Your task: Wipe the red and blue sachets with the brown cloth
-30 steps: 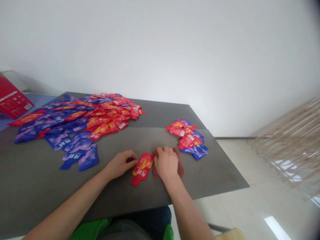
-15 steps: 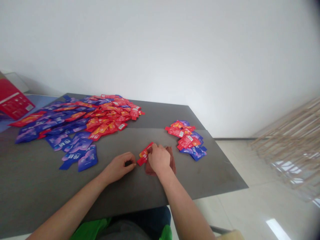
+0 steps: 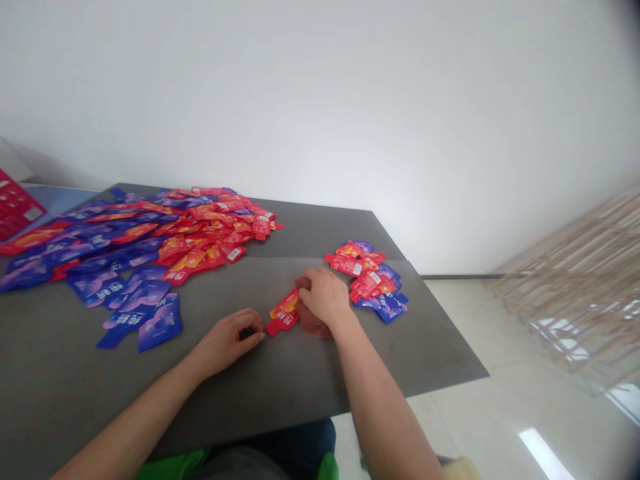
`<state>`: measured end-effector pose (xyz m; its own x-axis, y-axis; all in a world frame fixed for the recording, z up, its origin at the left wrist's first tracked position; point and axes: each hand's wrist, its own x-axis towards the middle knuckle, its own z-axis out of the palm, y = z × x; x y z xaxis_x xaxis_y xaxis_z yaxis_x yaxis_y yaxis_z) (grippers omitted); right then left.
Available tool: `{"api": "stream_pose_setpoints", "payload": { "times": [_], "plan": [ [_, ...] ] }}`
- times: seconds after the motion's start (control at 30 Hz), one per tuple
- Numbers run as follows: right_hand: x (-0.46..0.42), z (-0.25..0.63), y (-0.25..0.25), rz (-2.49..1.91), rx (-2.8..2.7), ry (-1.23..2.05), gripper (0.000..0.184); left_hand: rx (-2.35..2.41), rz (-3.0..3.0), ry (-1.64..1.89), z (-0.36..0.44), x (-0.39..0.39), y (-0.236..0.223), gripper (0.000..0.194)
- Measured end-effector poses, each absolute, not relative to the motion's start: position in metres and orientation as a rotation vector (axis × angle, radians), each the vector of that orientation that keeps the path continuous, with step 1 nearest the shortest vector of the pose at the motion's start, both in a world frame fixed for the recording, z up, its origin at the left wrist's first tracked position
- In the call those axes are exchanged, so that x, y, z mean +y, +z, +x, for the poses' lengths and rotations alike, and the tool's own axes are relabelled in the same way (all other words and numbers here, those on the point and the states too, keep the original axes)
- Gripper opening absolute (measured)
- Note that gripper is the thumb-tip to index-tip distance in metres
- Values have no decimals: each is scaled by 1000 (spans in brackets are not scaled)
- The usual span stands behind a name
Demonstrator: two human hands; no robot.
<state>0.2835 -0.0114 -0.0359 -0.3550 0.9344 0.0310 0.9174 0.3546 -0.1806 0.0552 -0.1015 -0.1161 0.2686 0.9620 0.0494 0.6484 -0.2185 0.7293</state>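
Observation:
A red and orange sachet (image 3: 285, 312) lies on the dark grey table in front of me, its narrow end pointing toward my left hand (image 3: 235, 339). The thumb and curled forefinger of that hand come together at the sachet's narrow tip. My right hand (image 3: 325, 297) is closed on a brown cloth (image 3: 314, 325), which bunches under the fingers and overlaps the sachet's wide end. Part of the cloth and that end are hidden beneath the hand.
A big heap of red and purple-blue sachets (image 3: 145, 233) covers the table's far left. Beyond my right hand sits a smaller mixed pile (image 3: 367, 273). A red printed box (image 3: 20, 207) stands at the left edge. Wooden slats (image 3: 575, 287) stand at the right.
The sachet has shifted from its earlier spot between my hands, farther from me. My right hand and the cloth have moved over its wide end, then slightly away; my left hand has met the tip.

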Motion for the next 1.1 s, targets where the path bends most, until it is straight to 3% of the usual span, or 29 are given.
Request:
{"api": "stream_pose_setpoints", "payload": {
  "times": [0.27,0.47,0.7,0.9,1.1],
  "plan": [
    [-29,266,-72,-1864,-2466,314,24,1439,1929,726,56,-103,-117,18],
    [-56,265,-63,-1936,-2347,325,19,1444,1913,736,55,-103,-118,14],
    [-63,257,-68,-1397,-2672,235,16,1417,2118,671,62,-102,-120,13],
    [-33,295,-53,-1995,-2414,129,20,1398,2216,610,63,-102,-122,14],
    [-54,279,-61,-1469,-2600,125,18,1417,2217,613,63,-102,-120,12]
  ]
}}
